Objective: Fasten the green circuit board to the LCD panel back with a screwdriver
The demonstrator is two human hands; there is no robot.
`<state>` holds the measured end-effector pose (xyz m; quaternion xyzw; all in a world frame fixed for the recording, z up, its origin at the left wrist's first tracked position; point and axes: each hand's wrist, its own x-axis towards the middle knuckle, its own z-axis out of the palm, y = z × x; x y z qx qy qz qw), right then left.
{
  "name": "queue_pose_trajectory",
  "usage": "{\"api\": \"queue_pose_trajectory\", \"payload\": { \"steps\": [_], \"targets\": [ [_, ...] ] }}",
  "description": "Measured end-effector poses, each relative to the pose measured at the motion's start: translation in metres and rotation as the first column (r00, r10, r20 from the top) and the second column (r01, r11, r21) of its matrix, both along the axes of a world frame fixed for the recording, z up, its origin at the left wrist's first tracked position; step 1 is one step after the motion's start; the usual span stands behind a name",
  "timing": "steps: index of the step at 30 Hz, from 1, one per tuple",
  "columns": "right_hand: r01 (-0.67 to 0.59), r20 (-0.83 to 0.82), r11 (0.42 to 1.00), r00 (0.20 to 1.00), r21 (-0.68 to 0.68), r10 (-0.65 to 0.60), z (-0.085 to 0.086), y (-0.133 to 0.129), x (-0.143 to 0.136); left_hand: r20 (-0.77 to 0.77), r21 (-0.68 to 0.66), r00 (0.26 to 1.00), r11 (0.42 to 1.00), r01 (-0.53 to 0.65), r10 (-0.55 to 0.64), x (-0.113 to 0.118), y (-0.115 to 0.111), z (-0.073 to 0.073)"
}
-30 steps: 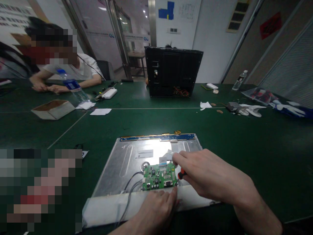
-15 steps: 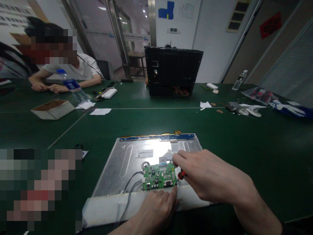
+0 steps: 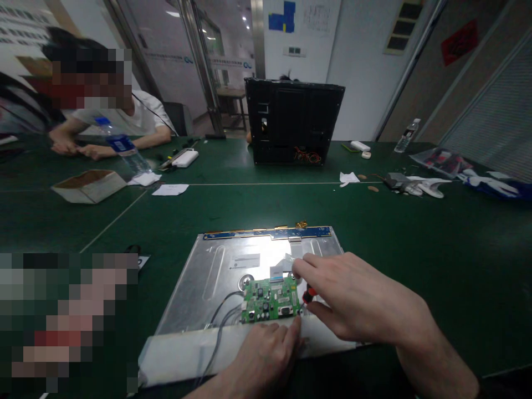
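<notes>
1. The board (image 3: 270, 300) lies at the lower centre of the frame, on the panel (image 3: 211, 263); it is probably light, stiff and fragile, best held by its edges.
2. The right hand (image 3: 361, 296) has its fingers closed around the red-and-black driver (image 3: 308, 293), likely hard and light.
3. The left hand (image 3: 268, 346) has one fingertip at the board's lower-right corner; whether it grips anything, I cannot tell.
4. The panel is shiny, ribbed metal, perhaps slippery; the grey cables (image 3: 220, 337) curve softly.

Green board (image 3: 270, 299), red-black screwdriver (image 3: 308, 293), silvery panel (image 3: 203, 282)
</notes>
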<state>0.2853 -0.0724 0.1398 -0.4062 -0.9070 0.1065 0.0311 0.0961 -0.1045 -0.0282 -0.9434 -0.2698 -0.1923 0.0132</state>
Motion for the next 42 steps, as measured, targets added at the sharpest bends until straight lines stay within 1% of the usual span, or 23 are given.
{"api": "queue_pose_trajectory", "payload": {
  "steps": [3, 5, 13, 15, 17, 21, 23, 27, 30, 32, 36, 39, 42],
  "targets": [
    [-0.035, 0.002, 0.999, 0.999, 0.018, 0.035, -0.0010, 0.0006, 0.0011, -0.001, -0.013, 1.000, 1.000, -0.003, 0.003, -0.0004, 0.0000, -0.0001],
    [-0.033, 0.001, 0.999, 0.999, 0.024, 0.033, -0.0025, 0.0011, 0.0018, -0.003, -0.007, 1.000, 1.000, -0.011, 0.011, -0.0009, -0.0003, -0.0003],
    [0.092, 0.047, 0.996, 0.995, 0.012, -0.092, -0.0023, 0.0031, -0.0017, -0.008, 0.000, 1.000, 1.000, -0.017, 0.017, -0.0004, -0.0014, -0.0013],
    [0.101, 0.047, 0.995, 0.994, 0.006, -0.101, -0.0015, 0.0028, -0.0018, -0.010, 0.003, 1.000, 1.000, -0.010, 0.010, -0.0007, -0.0015, -0.0008],
    [0.077, 0.027, 0.997, 0.997, -0.001, -0.077, -0.0011, 0.0022, -0.0009, -0.010, 0.006, 1.000, 1.000, -0.007, 0.007, -0.0013, -0.0014, 0.0001],
    [-0.017, -0.012, 1.000, 1.000, 0.000, 0.017, -0.0020, 0.0013, 0.0017, -0.026, 0.004, 1.000, 1.000, -0.005, 0.005, -0.0015, -0.0007, 0.0015],
    [-0.037, -0.013, 0.999, 0.999, 0.005, 0.038, -0.0030, 0.0013, 0.0021, -0.029, 0.008, 1.000, 1.000, -0.001, 0.002, -0.0007, -0.0004, 0.0015],
    [0.007, 0.009, 1.000, 1.000, 0.014, -0.007, -0.0043, 0.0018, 0.0015, -0.023, 0.017, 1.000, 1.000, -0.019, 0.019, 0.0005, -0.0004, 0.0010],
    [0.061, 0.031, 0.998, 0.998, 0.005, -0.061, -0.0045, 0.0024, 0.0004, -0.025, 0.019, 1.000, 1.000, -0.009, 0.009, 0.0001, -0.0003, 0.0015],
    [0.075, 0.028, 0.997, 0.997, -0.004, -0.075, -0.0041, 0.0023, 0.0000, -0.030, 0.019, 1.000, 1.000, -0.003, 0.003, -0.0003, -0.0001, 0.0022],
    [0.011, -0.022, 1.000, 1.000, -0.025, -0.011, -0.0022, 0.0007, 0.0006, -0.034, 0.011, 0.999, 1.000, -0.005, 0.005, -0.0004, -0.0001, 0.0036],
    [-0.041, -0.030, 0.999, 0.999, -0.031, 0.040, -0.0012, -0.0001, 0.0015, -0.041, 0.017, 0.999, 1.000, -0.003, 0.004, 0.0000, -0.0003, 0.0034],
    [-0.037, -0.026, 0.999, 0.999, -0.016, 0.036, -0.0022, 0.0005, 0.0017, -0.033, 0.031, 0.999, 0.999, -0.009, 0.010, 0.0003, -0.0002, 0.0012]
  ]
}}
